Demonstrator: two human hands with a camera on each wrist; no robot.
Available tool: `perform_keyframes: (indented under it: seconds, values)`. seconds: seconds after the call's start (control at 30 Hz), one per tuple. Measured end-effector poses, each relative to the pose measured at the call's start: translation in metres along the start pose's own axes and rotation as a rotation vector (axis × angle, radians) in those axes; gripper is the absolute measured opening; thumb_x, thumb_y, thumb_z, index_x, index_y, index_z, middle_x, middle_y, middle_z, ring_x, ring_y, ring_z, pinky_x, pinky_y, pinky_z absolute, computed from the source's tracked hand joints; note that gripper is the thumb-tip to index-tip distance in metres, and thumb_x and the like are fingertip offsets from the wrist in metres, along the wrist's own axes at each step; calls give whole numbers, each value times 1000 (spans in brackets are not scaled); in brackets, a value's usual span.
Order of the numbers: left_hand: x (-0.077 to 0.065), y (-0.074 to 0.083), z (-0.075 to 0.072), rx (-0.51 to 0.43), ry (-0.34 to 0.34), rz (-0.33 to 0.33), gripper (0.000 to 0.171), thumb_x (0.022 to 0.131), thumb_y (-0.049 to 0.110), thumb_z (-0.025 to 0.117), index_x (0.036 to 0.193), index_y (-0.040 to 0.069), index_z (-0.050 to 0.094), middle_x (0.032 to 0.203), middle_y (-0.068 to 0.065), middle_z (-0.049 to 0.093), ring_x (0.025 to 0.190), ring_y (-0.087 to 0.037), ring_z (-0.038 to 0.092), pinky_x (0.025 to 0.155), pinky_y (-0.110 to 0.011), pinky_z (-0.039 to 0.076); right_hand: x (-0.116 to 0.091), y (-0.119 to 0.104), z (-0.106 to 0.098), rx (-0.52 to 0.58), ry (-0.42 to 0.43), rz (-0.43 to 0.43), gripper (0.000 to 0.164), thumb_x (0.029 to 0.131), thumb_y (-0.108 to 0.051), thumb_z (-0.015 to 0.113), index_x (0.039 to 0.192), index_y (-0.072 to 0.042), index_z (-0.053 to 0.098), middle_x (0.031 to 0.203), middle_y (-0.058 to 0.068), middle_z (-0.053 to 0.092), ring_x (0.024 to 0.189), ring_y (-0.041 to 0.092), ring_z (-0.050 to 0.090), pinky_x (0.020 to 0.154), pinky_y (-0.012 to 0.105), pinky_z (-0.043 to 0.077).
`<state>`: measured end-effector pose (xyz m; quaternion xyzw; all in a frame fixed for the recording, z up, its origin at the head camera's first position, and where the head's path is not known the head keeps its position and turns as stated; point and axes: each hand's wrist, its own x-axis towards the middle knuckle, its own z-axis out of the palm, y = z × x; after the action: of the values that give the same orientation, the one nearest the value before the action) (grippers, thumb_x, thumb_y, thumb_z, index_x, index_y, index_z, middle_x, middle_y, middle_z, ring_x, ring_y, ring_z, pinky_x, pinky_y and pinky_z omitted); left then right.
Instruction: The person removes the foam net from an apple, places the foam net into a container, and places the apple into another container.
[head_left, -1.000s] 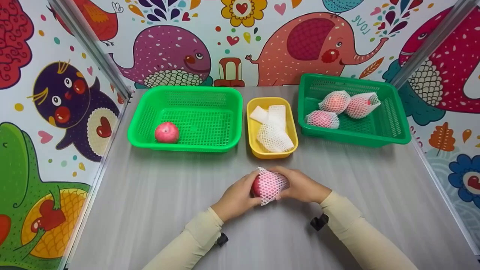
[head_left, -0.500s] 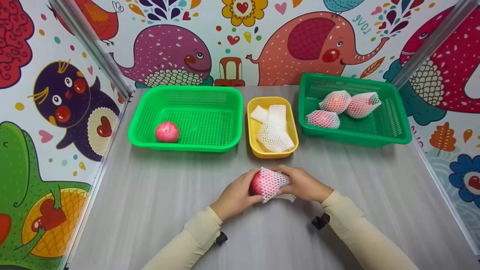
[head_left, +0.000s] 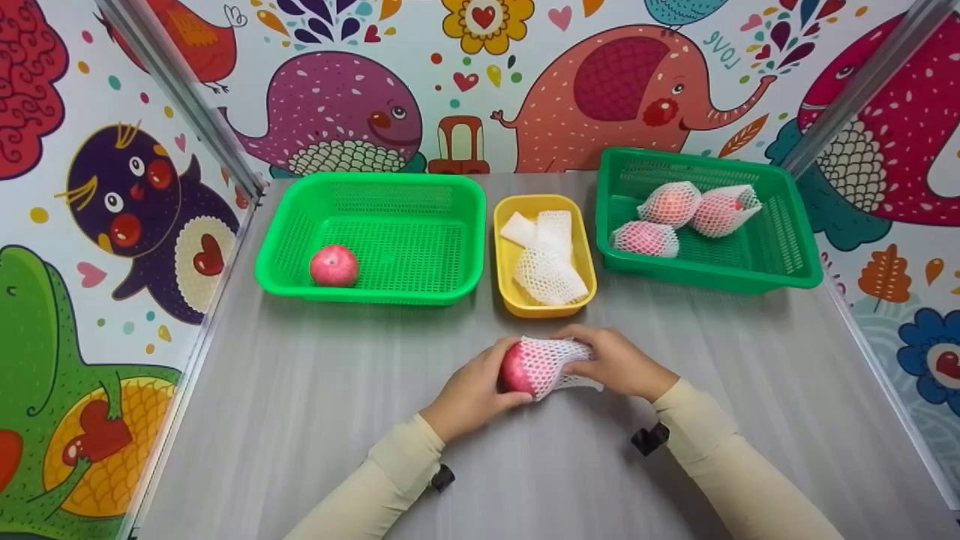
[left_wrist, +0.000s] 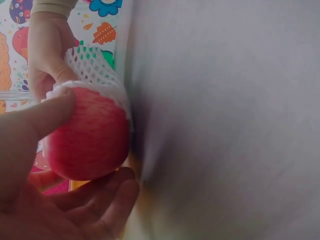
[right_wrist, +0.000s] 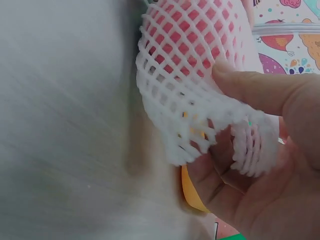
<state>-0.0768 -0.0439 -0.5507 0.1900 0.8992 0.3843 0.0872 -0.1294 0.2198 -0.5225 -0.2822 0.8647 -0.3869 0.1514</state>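
A red apple (head_left: 514, 373) is held low over the table by my left hand (head_left: 466, 396), thumb on one side and fingers curled beneath in the left wrist view. A white foam net (head_left: 541, 361) covers the apple's right part; its left end is bare. My right hand (head_left: 621, 365) pinches the loose right end of the net. In the right wrist view the thumb presses the mesh from outside, and the net's open end (right_wrist: 182, 150) flares out ragged beside the fingers.
Behind the hands stands a yellow tub (head_left: 507, 298) with several foam nets (head_left: 551, 274). To its left is a bright green basket (head_left: 375, 294) with one bare apple (head_left: 334, 265). A dark green basket (head_left: 712, 277) at right holds three netted fruits (head_left: 670, 204). Patterned walls enclose the table.
My right hand has shifted slightly right, drawing the net's loose end out longer. More of the apple's left side shows bare. The left hand stays nearly in place.
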Motion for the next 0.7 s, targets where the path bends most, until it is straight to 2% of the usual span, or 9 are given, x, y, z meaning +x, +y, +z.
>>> perform_keyframes:
  seconds: [0.17,0.47,0.7]
  values:
    - [-1,-1,1,-4,1,-5,84,82,40,84,148,17,38,136,-7,57,121,-20,56,104,-40,45,-1,-1,-7,6,24,18,40,88,-15,79,124,-19,63,111,-3,68,94,17,62,85,37,53]
    - [-1,-2,1,-10,1,-15,82,81,35,86,147,18,40,134,-7,58,120,-20,56,103,-40,46,-1,-3,-17,-18,63,-33,29,91,-14,76,117,-20,65,107,-7,67,96,15,61,89,40,52]
    - [-2,-1,2,3,15,13,81,81,36,85,147,18,40,133,-8,58,120,-22,57,101,-43,47,0,-10,-28,-35,63,30,25,93,-18,74,117,-20,66,105,-5,67,92,18,60,85,39,53]
